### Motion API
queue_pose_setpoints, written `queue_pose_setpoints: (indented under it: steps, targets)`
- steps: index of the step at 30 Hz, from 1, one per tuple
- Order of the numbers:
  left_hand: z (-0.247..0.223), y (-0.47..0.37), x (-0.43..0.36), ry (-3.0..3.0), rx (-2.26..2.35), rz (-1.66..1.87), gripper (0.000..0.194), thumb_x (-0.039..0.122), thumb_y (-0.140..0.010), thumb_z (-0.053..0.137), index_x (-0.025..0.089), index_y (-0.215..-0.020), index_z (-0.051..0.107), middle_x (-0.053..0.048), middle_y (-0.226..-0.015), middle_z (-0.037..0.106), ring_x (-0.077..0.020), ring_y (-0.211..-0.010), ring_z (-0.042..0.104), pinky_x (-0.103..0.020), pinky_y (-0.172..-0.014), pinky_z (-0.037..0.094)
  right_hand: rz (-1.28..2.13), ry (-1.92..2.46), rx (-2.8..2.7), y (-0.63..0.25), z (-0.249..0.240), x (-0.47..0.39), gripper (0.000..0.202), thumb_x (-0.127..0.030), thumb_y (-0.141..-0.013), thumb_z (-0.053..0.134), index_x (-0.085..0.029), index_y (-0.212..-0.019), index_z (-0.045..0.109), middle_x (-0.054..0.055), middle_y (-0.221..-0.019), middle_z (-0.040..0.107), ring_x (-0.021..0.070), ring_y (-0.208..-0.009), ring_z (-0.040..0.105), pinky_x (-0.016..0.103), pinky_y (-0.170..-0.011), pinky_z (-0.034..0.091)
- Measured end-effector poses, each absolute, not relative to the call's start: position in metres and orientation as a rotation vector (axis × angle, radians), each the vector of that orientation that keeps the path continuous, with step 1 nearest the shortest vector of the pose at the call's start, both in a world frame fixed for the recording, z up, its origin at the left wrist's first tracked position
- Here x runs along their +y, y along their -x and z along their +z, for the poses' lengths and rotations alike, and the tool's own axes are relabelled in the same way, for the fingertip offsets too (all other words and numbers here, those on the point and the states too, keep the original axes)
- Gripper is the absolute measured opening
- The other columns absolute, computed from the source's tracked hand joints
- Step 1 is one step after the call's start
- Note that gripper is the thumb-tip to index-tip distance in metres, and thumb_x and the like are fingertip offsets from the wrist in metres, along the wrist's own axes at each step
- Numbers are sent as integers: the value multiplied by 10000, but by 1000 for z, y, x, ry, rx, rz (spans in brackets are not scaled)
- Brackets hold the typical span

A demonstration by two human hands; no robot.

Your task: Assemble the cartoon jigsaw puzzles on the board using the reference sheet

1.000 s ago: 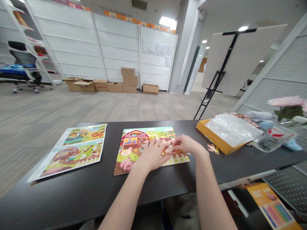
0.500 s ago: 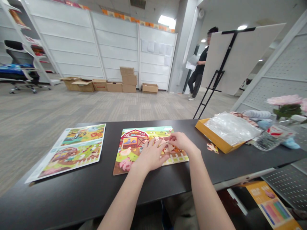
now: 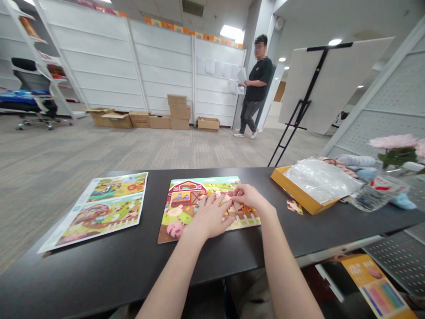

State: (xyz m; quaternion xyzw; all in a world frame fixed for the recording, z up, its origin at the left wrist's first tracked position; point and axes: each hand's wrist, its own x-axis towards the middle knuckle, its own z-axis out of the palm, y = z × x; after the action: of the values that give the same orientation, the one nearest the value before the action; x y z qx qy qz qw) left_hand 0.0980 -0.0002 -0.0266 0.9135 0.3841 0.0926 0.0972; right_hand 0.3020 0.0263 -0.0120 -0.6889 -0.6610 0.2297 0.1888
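Observation:
A farm jigsaw puzzle [image 3: 174, 209] with a red barn, a pink pig and a white fence lies flat on the black table. My left hand [image 3: 209, 216] rests on its middle, fingers spread. Over the right part of the puzzle, my right hand [image 3: 249, 196] has thumb and fingers pinched together on a brownish puzzle piece, mostly covered by the fingers. One loose puzzle piece [image 3: 294, 206] lies on the table to the right of my right hand. At the left is a printed picture sheet [image 3: 109, 215] showing the same farm scene.
A yellow open box [image 3: 299, 192] holding clear plastic wrap stands at the right, with a clear plastic container [image 3: 375, 195] and pink flowers [image 3: 395, 140] beyond. An easel [image 3: 300, 113] stands behind the table. A person [image 3: 257, 82] holding papers walks near the pillar.
The person in the background has come out from behind the easel board, moving left. My hands stay almost in place over the puzzle, and the view has shifted slightly.

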Motion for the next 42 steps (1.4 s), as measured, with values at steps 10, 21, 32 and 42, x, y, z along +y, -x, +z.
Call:
queue_pose_setpoints:
  steps: [10, 21, 32, 42]
  targets:
    - [-30, -101, 0, -2736, 1159, 328, 595, 573, -981, 395, 252, -1475, 480, -132, -1568, 448, -392, -1459, 341, -631, -1161, 265, 715, 1885, -1832, -306, -15, 29, 97, -250, -771, 730, -160, -790, 698, -4, -707, 653, 123, -641, 585, 210, -567, 409]
    - [-32, -104, -1, -2745, 1174, 362, 590, 584, -977, 397, 246, -1453, 481, -128, -1556, 458, -375, -1441, 359, -607, -1166, 249, 737, 1918, -1772, -306, -18, 32, 112, -227, -749, 757, -145, -802, 703, 3, -727, 647, 126, -683, 600, 192, -577, 418]
    - [-33, -109, 2, -2720, 1192, 419, 560, 572, -937, 484, 229, -1380, 510, -140, -1492, 510, -369, -1411, 385, -581, -1141, 291, 562, 1995, -1878, -306, -14, 28, 159, -289, -783, 735, -169, -877, 691, 10, -775, 698, 129, -687, 618, 208, -581, 391]
    - [-31, -106, -1, -2709, 1151, 440, 535, 561, -958, 476, 239, -1384, 507, -117, -1541, 471, -368, -1438, 364, -581, -1151, 290, 488, 2058, -1919, -307, -4, 20, 213, -333, -756, 763, -181, -906, 765, 31, -820, 740, 151, -718, 646, 228, -599, 404]
